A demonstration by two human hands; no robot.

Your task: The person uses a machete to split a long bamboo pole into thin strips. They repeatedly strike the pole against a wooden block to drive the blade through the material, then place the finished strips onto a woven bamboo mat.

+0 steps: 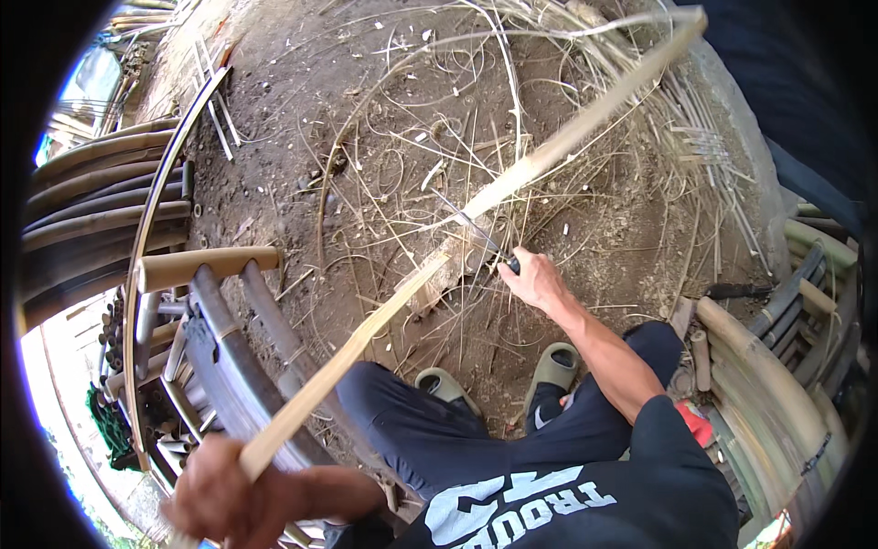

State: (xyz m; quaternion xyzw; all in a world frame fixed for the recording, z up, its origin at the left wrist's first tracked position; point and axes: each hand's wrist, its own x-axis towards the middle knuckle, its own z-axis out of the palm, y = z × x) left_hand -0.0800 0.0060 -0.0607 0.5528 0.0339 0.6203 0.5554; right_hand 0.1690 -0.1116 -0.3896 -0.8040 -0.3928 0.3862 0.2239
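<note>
Pale and freshly exposed, a bamboo strip (343, 355) slanted from lower left to upper right above a dirt floor (274, 174), with a seated person's left hand (224, 494) closed around its near end and the right hand (538, 279) wrapped around the dark handle of a knife (474, 226). The left hand was blurred, its separate fingers hard to make out, and the strip's last stretch beneath it was cut off near the lower edge. The right hand's grip covered most of the handle, while the narrow blade pointed up and left, across the line of the strip. Just there the pale wood appeared broken in outline; whether it was one piece or two could not be told. Its far end was smeared by blur

Thin shavings (366, 206) lay tangled over the ground beyond a pair of olive sandals (553, 368), one on each foot below dark trousers (412, 416). To the left, a light bamboo crosspiece (206, 267) sat atop darker bamboo, near stacked poles (105, 220) cropped by the round black rim. At right, green-tinged bamboo (759, 380) curved out of view, a red item (697, 423) showed only partly behind the person's arm, and a dark blue shape (786, 91) at upper right was too dim to identify
</note>
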